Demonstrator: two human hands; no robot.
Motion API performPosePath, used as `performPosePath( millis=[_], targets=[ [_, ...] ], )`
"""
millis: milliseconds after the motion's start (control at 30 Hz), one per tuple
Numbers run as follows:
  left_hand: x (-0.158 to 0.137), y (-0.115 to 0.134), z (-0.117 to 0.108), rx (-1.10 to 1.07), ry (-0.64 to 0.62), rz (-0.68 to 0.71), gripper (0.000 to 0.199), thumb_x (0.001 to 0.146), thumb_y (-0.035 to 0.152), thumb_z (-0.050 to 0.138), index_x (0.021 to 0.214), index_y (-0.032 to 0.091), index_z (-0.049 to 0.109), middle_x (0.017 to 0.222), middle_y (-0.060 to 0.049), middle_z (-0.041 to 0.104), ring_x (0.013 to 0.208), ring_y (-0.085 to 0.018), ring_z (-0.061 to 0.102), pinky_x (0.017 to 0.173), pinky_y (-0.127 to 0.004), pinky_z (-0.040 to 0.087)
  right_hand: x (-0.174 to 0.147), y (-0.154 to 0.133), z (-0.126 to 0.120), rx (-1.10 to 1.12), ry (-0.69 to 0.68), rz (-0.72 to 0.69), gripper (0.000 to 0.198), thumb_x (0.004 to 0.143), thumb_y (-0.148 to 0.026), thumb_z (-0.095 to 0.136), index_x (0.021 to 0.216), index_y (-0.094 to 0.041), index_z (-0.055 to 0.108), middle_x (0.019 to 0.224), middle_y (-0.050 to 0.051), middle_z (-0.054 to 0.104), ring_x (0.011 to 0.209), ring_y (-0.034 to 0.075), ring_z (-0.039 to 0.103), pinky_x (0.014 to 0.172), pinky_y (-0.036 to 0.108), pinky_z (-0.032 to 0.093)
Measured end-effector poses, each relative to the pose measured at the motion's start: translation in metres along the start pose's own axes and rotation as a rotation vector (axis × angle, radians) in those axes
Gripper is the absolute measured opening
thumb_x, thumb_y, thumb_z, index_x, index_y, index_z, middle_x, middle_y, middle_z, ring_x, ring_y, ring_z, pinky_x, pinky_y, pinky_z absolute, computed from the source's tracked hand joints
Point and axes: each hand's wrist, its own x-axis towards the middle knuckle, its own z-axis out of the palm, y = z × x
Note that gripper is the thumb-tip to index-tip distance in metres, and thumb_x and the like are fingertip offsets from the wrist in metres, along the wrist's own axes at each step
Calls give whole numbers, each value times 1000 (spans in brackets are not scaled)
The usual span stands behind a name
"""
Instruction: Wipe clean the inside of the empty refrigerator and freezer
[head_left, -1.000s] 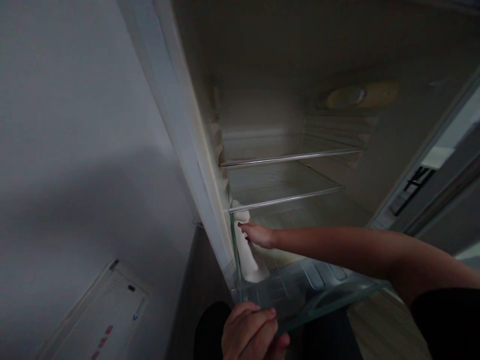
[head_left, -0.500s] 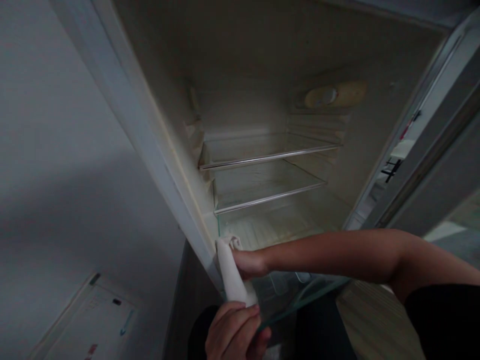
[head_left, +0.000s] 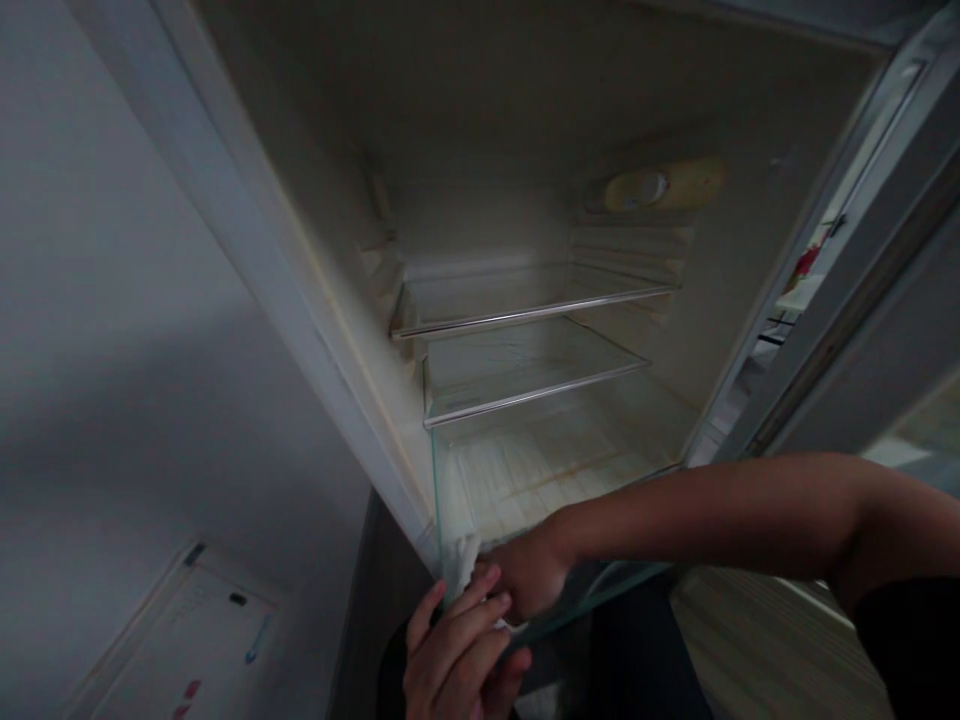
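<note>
The left hand (head_left: pixel 457 645) is gripping the glass panel (head_left: pixel 600 600) at its near corner, fingers slightly spread above, thumb underneath. Just beyond those fingertips the white cloth (head_left: pixel 464 560) is lying bunched, its visible strip pointing away from them. The right hand (head_left: pixel 529 575), nearer the cloth, is curling over it from the right, fingertips hidden.
</note>
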Motion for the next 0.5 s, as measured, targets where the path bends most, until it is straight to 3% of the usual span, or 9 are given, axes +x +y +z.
performPosePath(
  millis=[67,133,200,267,367,500],
  targets=[
    [0,0,-1,-2,-11,9,10,97,25,63,90,18,65,91,-4,79,107,-19,76,118,-38,40,-2,9,1,-266,71,94,41,90,-34,65,117,-4,70,127,25,67,122,36,62,104,45,49],
    [1,-1,-1,-2,-22,19,11,97,25,63,89,18,65,90,-4,79,106,-19,76,118,-38,39,-5,28,-1,-451,228,259,64,89,-46,69,136,-4,62,150,27,49,141,42,47,113,53,42],
    [1,-2,0,-1,-21,22,11,97,25,63,89,18,65,89,-4,79,104,-19,77,118,-37,40,-5,55,-10,-567,338,369,72,91,-53,65,147,-9,55,164,22,33,151,43,31,118,58,35],
    [1,-2,0,-2,-8,20,12,97,25,63,88,18,65,87,-4,79,102,-19,77,117,-37,41,-3,82,-24,-673,381,416,69,96,-57,57,149,-14,55,166,16,31,154,42,25,121,59,31],
    [2,-2,0,-5,5,20,12,97,25,63,88,18,65,86,-3,79,98,-19,78,116,-37,42,3,112,-50,-939,376,465,60,101,-53,46,150,-19,55,165,11,36,151,36,35,119,55,37],
    [1,0,2,15,18,-2,13,97,28,62,87,20,65,83,1,79,93,-20,79,115,-39,43,-2,137,-78,-1550,212,371,63,96,-23,40,159,-19,40,161,14,41,141,30,51,101,55,52]
  ],
)
